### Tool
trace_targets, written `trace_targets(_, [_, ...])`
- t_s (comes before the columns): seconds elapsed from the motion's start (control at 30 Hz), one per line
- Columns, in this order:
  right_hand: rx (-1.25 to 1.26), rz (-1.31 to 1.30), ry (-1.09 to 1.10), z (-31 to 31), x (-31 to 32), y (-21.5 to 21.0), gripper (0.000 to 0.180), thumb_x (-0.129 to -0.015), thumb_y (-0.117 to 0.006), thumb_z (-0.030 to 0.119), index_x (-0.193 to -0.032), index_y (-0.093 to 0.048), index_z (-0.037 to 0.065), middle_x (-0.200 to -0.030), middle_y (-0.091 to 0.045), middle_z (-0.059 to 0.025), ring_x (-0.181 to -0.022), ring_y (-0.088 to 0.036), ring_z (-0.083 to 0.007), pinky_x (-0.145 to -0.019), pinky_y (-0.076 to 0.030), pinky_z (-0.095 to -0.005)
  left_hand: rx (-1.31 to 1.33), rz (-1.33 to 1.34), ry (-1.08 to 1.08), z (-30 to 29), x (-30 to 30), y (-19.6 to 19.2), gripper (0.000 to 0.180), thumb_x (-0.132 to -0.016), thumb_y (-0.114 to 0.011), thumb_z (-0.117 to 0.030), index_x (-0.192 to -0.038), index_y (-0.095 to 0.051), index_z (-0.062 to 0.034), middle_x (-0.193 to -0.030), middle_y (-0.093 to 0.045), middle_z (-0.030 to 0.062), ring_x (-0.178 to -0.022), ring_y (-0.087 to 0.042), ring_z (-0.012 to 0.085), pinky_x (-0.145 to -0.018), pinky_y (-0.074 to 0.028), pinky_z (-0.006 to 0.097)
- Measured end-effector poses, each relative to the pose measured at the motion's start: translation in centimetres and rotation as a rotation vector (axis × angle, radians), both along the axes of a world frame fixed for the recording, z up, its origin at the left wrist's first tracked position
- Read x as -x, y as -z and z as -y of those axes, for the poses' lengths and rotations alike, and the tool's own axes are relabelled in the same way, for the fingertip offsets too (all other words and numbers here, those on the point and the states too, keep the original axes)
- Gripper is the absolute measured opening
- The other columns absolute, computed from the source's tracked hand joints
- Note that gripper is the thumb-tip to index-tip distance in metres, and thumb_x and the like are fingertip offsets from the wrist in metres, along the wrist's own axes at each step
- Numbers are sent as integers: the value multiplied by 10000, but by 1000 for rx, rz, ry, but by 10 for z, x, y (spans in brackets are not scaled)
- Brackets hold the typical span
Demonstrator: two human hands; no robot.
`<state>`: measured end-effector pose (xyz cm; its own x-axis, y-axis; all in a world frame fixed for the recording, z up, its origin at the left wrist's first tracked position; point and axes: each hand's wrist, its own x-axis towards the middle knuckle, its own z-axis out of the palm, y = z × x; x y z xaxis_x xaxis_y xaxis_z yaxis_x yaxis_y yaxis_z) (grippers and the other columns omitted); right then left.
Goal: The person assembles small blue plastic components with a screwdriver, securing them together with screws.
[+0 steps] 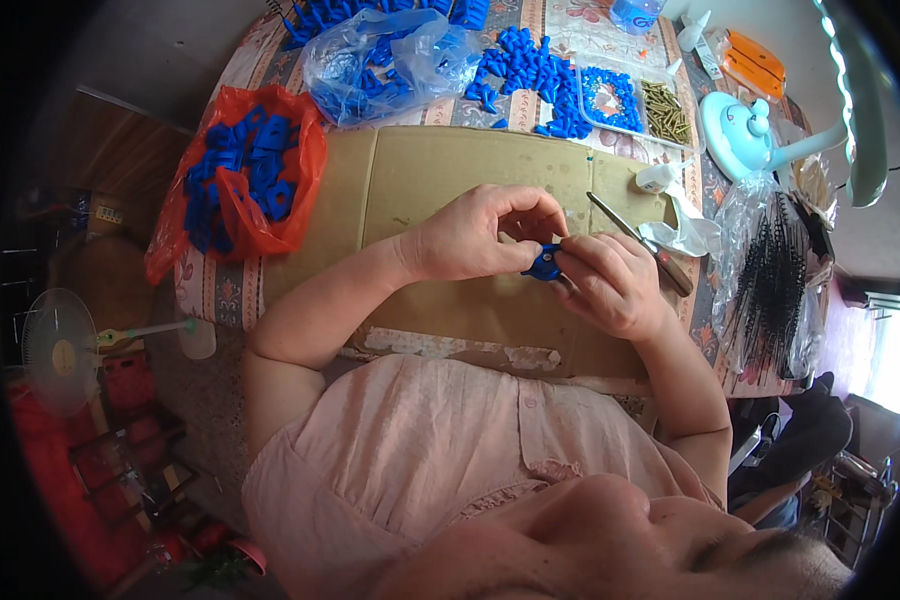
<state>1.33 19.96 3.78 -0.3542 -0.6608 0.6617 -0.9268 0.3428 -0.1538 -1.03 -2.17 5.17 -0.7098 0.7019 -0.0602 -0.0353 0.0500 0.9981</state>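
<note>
Both hands meet over the cardboard sheet (450, 200), around a small blue plastic part (543, 262) with a round light spot on its face. My left hand (485, 232) pinches the part's left side between thumb and curled fingers. From the right, my right hand (612, 280) closes its fingertips on the same part and covers some of it. Just beyond the right hand lies a long, thin tool (638, 238) with a metal shaft and a brown handle. Near that tool are a small white bottle (656, 178) and crumpled white paper (688, 236).
A red plastic bag (312, 170) of blue parts is at the left. Farther back are a clear bag (320, 80), loose blue pieces (520, 65) and a tray (610, 128) with blue bits and brass-coloured pins. A light-blue lamp (735, 135) and black bristly strips (770, 285) stand right.
</note>
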Motion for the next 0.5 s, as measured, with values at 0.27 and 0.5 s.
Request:
trace_targets(0.27, [73, 7, 98, -6, 3, -3, 285, -640, -728, 80, -895, -621, 13, -971, -590, -96, -666, -585, -194, -574, -465, -309, -31, -736, -119, -5, 0, 2, 346, -703, -720, -35, -1015, -571, -44, -978, -601, 96, -870, -606, 219, -771, -483, 311])
trace_targets(0.5, [72, 0, 106, -8, 3, -4, 289, -642, -735, 77, -900, -621, 13, -968, -588, -99, -669, -585, -188, -562, -455, -301, 69, -1063, -171, -8, -1, 11, 390, -647, -748, -97, -991, -565, -81, -1000, -609, 76, -886, -604, 254, -761, -503, 353])
